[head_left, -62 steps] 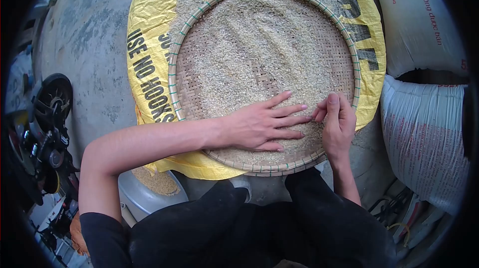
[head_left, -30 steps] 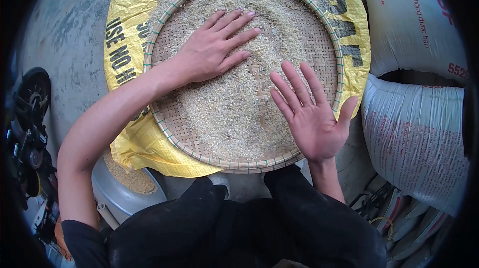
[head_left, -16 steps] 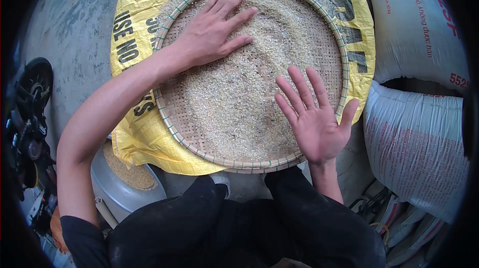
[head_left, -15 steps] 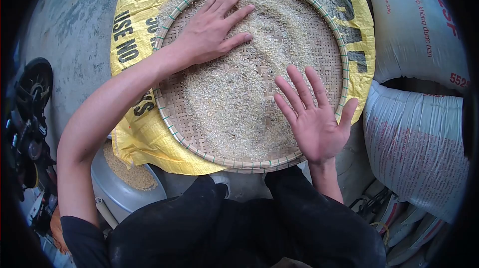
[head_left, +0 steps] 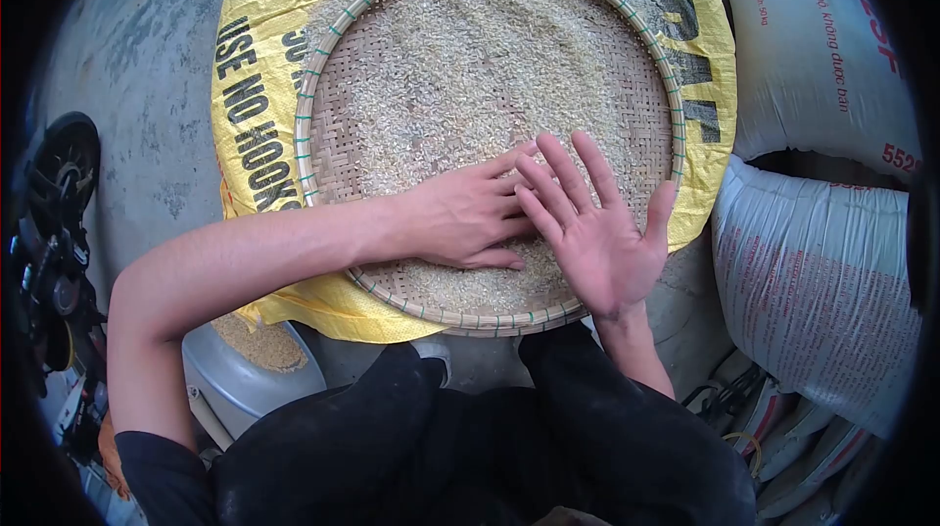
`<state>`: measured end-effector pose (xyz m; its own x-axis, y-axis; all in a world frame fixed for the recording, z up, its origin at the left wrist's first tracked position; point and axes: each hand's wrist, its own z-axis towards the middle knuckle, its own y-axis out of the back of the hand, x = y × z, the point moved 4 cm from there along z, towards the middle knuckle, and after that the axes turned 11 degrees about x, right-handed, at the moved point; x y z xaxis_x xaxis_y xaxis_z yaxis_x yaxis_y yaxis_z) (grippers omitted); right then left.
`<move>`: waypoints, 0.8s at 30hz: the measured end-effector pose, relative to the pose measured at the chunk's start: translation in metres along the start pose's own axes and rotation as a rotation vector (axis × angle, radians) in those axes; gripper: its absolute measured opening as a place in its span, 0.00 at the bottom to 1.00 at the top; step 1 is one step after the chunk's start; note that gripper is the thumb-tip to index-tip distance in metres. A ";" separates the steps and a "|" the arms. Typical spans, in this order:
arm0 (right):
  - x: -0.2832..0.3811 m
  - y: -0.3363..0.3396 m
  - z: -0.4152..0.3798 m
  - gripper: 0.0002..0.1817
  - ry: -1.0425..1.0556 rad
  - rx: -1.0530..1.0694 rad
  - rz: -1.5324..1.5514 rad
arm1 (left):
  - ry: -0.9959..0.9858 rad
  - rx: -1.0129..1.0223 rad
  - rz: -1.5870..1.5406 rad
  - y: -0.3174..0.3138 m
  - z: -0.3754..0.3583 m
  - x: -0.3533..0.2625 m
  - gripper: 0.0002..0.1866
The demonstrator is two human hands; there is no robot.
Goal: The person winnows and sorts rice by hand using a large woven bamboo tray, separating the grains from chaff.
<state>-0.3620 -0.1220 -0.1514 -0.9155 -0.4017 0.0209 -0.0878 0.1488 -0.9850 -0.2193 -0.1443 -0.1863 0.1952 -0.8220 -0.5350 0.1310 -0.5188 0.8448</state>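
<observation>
A round woven bamboo tray (head_left: 305, 149) with green-stitched rim lies on a yellow sack (head_left: 257, 149) and holds a thin layer of rice grains (head_left: 470, 66). My left hand (head_left: 460, 217) lies flat, palm down, on the grains near the tray's near edge, fingers pointing right. My right hand (head_left: 587, 227) hovers palm up just above the tray's near right part, fingers spread, covering the left hand's fingertips. Neither hand holds anything that I can see.
Two filled white woven sacks (head_left: 818, 46) (head_left: 818, 281) stand at the right. A grey metal basin with husked grain (head_left: 250, 364) sits under the yellow sack at lower left. A dark machine (head_left: 54, 232) is at the far left on the concrete floor.
My left hand swept from the tray's far left back across the grains to the near edge, meeting my right hand. The right hand stayed palm up and shifted slightly left.
</observation>
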 end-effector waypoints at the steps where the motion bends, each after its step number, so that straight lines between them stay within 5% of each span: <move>1: -0.001 0.000 0.000 0.53 -0.004 0.005 0.002 | 0.001 0.001 0.000 0.003 0.001 0.006 0.31; 3: -0.002 0.001 -0.001 0.53 -0.013 0.012 0.007 | 0.010 0.150 -0.055 0.004 0.006 0.025 0.35; 4: -0.003 0.001 -0.001 0.52 -0.024 0.035 -0.012 | 0.009 -0.032 0.061 0.015 0.007 0.031 0.35; 13: -0.003 0.003 -0.003 0.50 -0.030 0.035 -0.011 | 0.422 -0.166 0.412 0.053 -0.005 0.114 0.30; 24: -0.004 0.026 0.001 0.48 0.019 -0.112 0.006 | 0.707 -0.172 0.279 0.057 -0.074 0.026 0.25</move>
<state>-0.3601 -0.1174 -0.1773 -0.9234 -0.3833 0.0197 -0.1250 0.2517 -0.9597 -0.1347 -0.1779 -0.1521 0.8087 -0.5421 -0.2282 0.1231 -0.2235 0.9669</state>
